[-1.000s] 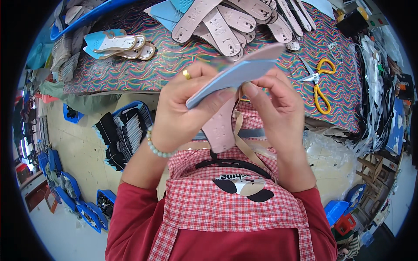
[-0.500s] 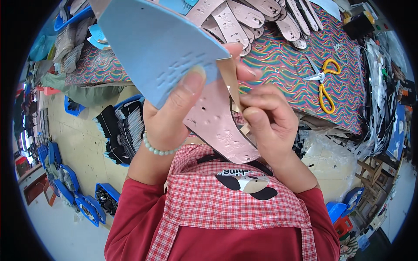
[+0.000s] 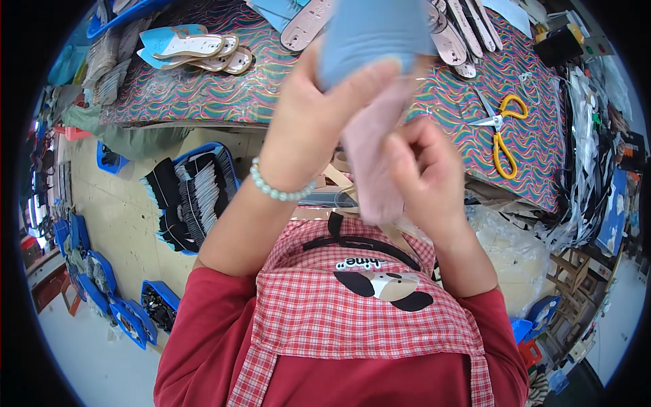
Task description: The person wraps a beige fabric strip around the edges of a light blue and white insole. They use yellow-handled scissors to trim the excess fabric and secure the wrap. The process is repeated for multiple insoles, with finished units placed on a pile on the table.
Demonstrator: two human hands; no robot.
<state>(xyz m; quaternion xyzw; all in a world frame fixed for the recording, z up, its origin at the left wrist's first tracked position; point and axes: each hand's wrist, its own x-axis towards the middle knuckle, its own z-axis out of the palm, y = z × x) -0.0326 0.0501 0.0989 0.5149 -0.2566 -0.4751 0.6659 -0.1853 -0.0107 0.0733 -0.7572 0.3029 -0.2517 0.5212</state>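
Observation:
My left hand grips a shoe insole, its thumb lying across the face where the wide light-blue part meets the narrow pink part. The insole is tilted up over the table edge, blue end away from me, and is smeared by motion. My right hand is closed beside the pink part's right edge, thumb against curled fingers. What those fingers hold, if anything, is hidden. Tan strips show below the insole near my lap.
On the wavy-patterned tabletop lie a small stack of insoles, more pink insoles at the back, and yellow-handled scissors at right. A blue basket of dark pieces stands on the floor at left.
The insole has swung up and away from me, more upright, uncovering the stack at the back left. My left hand moved with it, rightward and farther off. The tan strip at its edge no longer shows between my right fingers.

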